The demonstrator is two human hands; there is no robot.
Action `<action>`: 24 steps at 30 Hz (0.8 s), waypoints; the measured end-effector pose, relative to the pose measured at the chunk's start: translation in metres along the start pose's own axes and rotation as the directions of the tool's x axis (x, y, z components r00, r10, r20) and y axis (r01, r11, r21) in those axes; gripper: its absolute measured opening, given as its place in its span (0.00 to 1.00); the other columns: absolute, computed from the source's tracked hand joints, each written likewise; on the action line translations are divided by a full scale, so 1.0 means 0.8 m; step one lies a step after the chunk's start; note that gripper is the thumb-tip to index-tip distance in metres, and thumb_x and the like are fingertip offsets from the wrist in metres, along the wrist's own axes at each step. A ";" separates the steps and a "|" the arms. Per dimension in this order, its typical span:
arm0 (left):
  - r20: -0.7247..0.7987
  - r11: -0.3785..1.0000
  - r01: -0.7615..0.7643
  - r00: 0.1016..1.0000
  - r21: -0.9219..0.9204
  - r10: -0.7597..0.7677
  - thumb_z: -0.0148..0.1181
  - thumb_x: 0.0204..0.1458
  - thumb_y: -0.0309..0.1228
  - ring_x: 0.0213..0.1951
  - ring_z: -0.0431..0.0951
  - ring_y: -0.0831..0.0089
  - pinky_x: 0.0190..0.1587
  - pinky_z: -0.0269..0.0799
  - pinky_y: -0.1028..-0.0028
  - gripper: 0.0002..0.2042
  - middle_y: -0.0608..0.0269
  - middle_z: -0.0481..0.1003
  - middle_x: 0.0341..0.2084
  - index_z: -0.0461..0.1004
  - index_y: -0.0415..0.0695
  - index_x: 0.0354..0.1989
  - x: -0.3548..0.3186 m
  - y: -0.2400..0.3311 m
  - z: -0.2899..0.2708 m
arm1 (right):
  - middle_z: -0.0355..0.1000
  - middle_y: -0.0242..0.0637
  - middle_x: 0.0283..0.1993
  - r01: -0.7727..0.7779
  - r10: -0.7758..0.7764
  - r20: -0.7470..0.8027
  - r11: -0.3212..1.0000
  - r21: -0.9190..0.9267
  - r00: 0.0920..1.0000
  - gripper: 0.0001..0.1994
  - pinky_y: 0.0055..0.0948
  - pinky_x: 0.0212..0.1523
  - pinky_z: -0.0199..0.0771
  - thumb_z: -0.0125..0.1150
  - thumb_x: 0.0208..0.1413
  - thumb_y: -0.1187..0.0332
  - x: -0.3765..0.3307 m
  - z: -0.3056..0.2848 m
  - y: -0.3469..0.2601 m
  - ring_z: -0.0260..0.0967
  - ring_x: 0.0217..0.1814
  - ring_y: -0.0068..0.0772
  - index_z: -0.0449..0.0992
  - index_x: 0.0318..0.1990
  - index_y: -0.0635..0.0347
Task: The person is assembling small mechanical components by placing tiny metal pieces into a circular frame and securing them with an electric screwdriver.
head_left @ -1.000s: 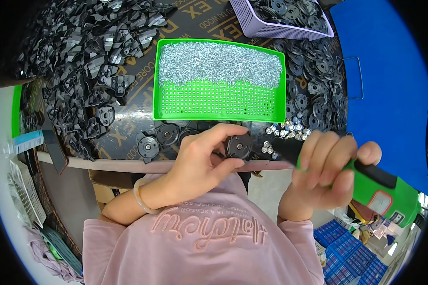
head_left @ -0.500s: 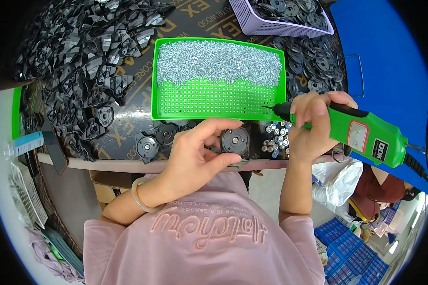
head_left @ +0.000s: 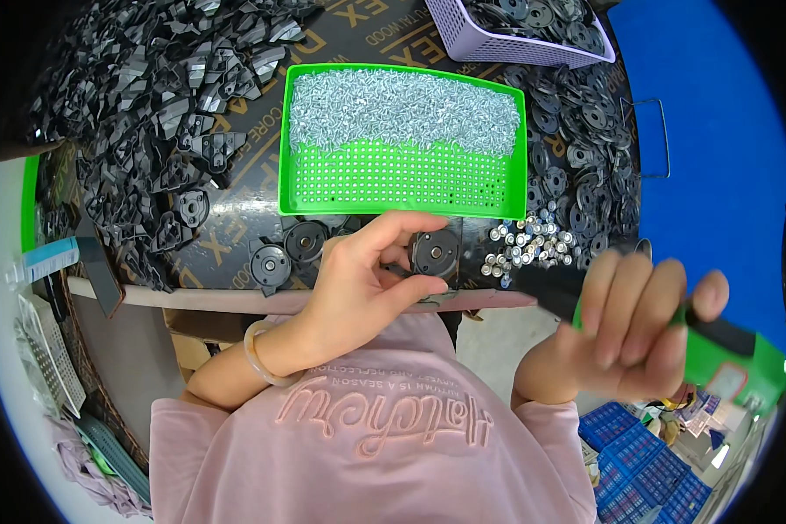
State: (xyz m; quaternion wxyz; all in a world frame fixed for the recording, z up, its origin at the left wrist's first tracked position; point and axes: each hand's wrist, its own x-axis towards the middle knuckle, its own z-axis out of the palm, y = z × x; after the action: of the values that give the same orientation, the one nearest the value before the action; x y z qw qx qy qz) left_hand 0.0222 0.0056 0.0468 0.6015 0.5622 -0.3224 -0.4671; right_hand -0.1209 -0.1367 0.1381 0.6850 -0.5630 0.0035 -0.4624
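The left hand (head_left: pixel 358 284) rests at the near edge of the dark brown wooden table (head_left: pixel 236 236); its thumb and pointing finger are pinched on a small round black plastic part with a hole in the middle (head_left: pixel 435 253), and the other fingers are curled under; the part sits on the table just below the green plastic tray with rows of little holes (head_left: pixel 402 175); a heap of small shiny silver screws (head_left: pixel 402 109) fills the far half of that tray. The right hand (head_left: pixel 629 327) is closed tight around a green and black electric screwdriver (head_left: pixel 716 345), off the table edge; the tool looks blurry. A bunch of little silver caps (head_left: pixel 528 249) lies just right of the round part; two more black round parts (head_left: pixel 288 253) sit just left of the left hand; a purple plastic basket (head_left: pixel 533 44) stands at the far side.
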 end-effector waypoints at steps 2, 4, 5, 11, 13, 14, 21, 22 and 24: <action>0.002 0.999 -0.032 0.999 -0.010 0.032 0.68 0.46 0.13 0.31 0.76 0.83 0.33 0.73 0.82 0.25 0.64 0.78 0.32 0.72 0.37 0.55 -0.001 -0.010 0.003 | 0.62 0.27 0.23 -0.019 0.019 -0.029 1.000 0.009 0.999 0.12 0.24 0.25 0.67 0.56 0.61 0.72 -0.006 0.028 -0.002 0.60 0.21 0.19 0.63 0.50 0.56; -0.002 0.998 -0.064 0.998 -0.019 0.064 0.67 0.46 0.13 0.30 0.77 0.83 0.32 0.73 0.81 0.25 0.64 0.78 0.31 0.72 0.37 0.55 -0.002 -0.014 0.005 | 0.63 0.29 0.23 -0.064 0.064 0.023 0.998 0.023 0.998 0.13 0.26 0.24 0.67 0.58 0.61 0.72 -0.009 0.025 -0.001 0.60 0.20 0.21 0.62 0.49 0.56; -0.015 0.997 -0.074 0.997 -0.031 0.073 0.67 0.46 0.13 0.30 0.77 0.83 0.30 0.73 0.81 0.25 0.64 0.77 0.30 0.72 0.37 0.55 -0.003 -0.014 0.006 | 0.64 0.29 0.23 -0.081 0.080 0.055 0.996 0.030 0.995 0.13 0.26 0.24 0.67 0.58 0.61 0.72 -0.010 0.026 0.003 0.60 0.20 0.22 0.62 0.49 0.56; -0.001 0.998 -0.069 0.998 -0.014 0.069 0.67 0.47 0.14 0.28 0.78 0.82 0.29 0.73 0.80 0.23 0.63 0.78 0.28 0.72 0.36 0.54 -0.006 -0.008 0.005 | 0.65 0.31 0.23 -0.077 0.077 0.063 0.997 -0.004 0.995 0.13 0.28 0.23 0.68 0.59 0.61 0.73 -0.017 0.029 0.015 0.62 0.19 0.24 0.61 0.48 0.56; 0.009 0.997 -0.072 0.997 0.012 0.072 0.67 0.47 0.14 0.28 0.79 0.82 0.29 0.74 0.80 0.23 0.62 0.78 0.28 0.72 0.36 0.54 -0.007 -0.007 0.004 | 0.65 0.32 0.23 -0.045 0.044 0.067 0.999 0.021 0.997 0.13 0.28 0.23 0.68 0.59 0.60 0.73 -0.018 0.030 0.018 0.62 0.19 0.25 0.61 0.47 0.56; 0.010 0.997 -0.071 0.997 0.016 0.071 0.67 0.47 0.14 0.28 0.80 0.81 0.30 0.74 0.80 0.23 0.62 0.78 0.28 0.72 0.36 0.54 -0.007 -0.006 0.004 | 0.65 0.32 0.23 -0.046 0.044 0.069 0.999 0.021 0.997 0.13 0.28 0.23 0.68 0.59 0.60 0.73 -0.017 0.031 0.018 0.62 0.19 0.25 0.61 0.47 0.56; -0.012 0.999 -0.036 0.999 -0.025 0.036 0.68 0.47 0.15 0.27 0.81 0.79 0.28 0.74 0.80 0.22 0.60 0.78 0.28 0.72 0.35 0.52 -0.007 0.002 0.007 | 0.65 0.33 0.23 -0.050 0.053 0.101 0.998 -0.030 0.994 0.13 0.29 0.23 0.68 0.59 0.60 0.74 -0.018 0.033 0.015 0.62 0.19 0.25 0.60 0.47 0.57; -0.013 0.999 -0.036 0.999 -0.024 0.036 0.68 0.47 0.15 0.27 0.81 0.79 0.28 0.74 0.80 0.22 0.60 0.78 0.28 0.72 0.35 0.52 -0.008 -0.001 0.007 | 0.66 0.33 0.23 -0.044 0.047 0.094 0.998 -0.038 0.994 0.14 0.29 0.23 0.68 0.59 0.60 0.75 -0.019 0.034 0.016 0.63 0.19 0.26 0.60 0.47 0.57; 0.007 0.998 -0.059 0.998 -0.013 0.059 0.68 0.47 0.16 0.26 0.80 0.80 0.28 0.74 0.80 0.22 0.60 0.78 0.27 0.72 0.36 0.52 -0.009 -0.009 0.006 | 0.66 0.33 0.23 -0.053 0.055 0.128 0.998 -0.019 0.990 0.14 0.29 0.23 0.68 0.60 0.60 0.75 -0.018 0.033 0.018 0.63 0.19 0.26 0.60 0.46 0.57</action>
State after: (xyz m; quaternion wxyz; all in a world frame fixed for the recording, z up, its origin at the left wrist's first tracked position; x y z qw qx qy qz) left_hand 0.0139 0.0112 0.0414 0.6176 0.5467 -0.3380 -0.4532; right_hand -0.1063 -0.1078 0.1290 0.6918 -0.5965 -0.0218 -0.4064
